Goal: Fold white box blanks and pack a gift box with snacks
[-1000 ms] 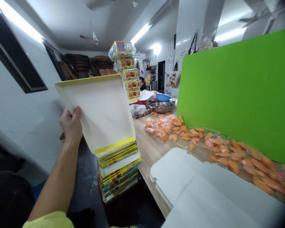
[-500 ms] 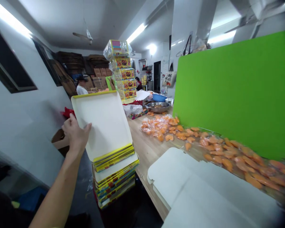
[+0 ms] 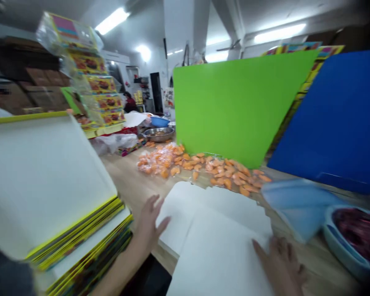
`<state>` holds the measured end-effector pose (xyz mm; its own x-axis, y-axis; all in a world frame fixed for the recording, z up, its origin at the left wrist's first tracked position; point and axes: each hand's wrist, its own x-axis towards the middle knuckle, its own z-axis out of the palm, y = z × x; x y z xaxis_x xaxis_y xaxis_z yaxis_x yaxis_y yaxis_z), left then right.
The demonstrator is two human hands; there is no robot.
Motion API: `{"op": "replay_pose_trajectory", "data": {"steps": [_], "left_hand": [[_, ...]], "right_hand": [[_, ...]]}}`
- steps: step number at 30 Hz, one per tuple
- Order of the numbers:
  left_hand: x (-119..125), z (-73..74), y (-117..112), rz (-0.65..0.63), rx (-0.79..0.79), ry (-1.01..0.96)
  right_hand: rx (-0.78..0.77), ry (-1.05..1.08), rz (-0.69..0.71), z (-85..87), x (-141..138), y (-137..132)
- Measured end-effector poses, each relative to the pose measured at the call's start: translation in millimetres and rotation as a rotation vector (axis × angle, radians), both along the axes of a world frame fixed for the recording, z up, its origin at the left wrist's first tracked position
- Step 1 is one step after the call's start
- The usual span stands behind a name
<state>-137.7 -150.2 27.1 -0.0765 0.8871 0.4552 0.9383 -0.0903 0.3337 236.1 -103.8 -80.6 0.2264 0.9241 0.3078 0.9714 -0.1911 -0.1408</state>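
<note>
My left hand (image 3: 150,220) lies open, fingers spread, on the left edge of a flat white cardboard blank (image 3: 216,230) on the wooden table (image 3: 132,181). My right hand (image 3: 282,263) rests open and flat on the blank's right side. A stack of yellow-edged flat boxes (image 3: 80,250) stands at my left, its top sheet (image 3: 40,181) tilted up, white face toward me. Neither hand holds anything.
Orange packets (image 3: 200,166) lie in a heap before a green panel (image 3: 237,107) and a blue panel (image 3: 336,123). A blue bowl with dark contents (image 3: 351,234) sits at right. A metal bowl (image 3: 158,134), a wrapped box tower (image 3: 89,78) and a person (image 3: 130,102) are farther back.
My left hand let go of the tilted sheet and came down onto the white blank. The view swung right, and my right hand and the blue panel came into view.
</note>
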Motion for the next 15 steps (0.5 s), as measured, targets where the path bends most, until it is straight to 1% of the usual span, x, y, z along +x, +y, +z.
{"op": "replay_pose_trajectory", "data": {"steps": [1, 2, 3, 4, 6, 9, 12, 14, 15], "left_hand": [[19.5, -18.1, 16.4, -0.062, -0.108, -0.015], [36.9, -33.5, 31.3, -0.082, -0.221, -0.012], [52.0, -45.8, 44.1, -0.109, -0.318, -0.003], [64.6, -55.3, 54.3, -0.131, -0.388, 0.012], [82.5, -69.0, 67.6, -0.177, -0.477, 0.048], [94.5, -88.2, 77.8, -0.196, -0.528, 0.107], [98.4, -108.9, 87.4, -0.169, -0.49, 0.194], [99.9, -117.6, 93.2, -0.135, -0.479, 0.241], [100.2, -119.7, 95.2, -0.097, -0.474, 0.259]], "right_hand": [[-0.019, -0.024, -0.037, -3.6, -1.5, -2.7], [-0.045, -0.036, -0.071, -7.0, -2.6, -4.5], [-0.072, -0.039, -0.105, -9.9, -3.2, -5.7], [-0.099, -0.035, -0.13, -12.3, -3.6, -6.5], [-0.132, -0.016, -0.151, -15.3, -4.5, -7.5], [-0.155, 0.061, -0.158, -15.7, -9.3, -8.4], [-0.208, 0.213, -0.113, -11.5, -17.5, -9.1], [-0.201, 0.309, -0.094, -6.6, -21.3, -9.8], [-0.186, 0.34, -0.113, -4.1, -21.7, -10.2]]}}
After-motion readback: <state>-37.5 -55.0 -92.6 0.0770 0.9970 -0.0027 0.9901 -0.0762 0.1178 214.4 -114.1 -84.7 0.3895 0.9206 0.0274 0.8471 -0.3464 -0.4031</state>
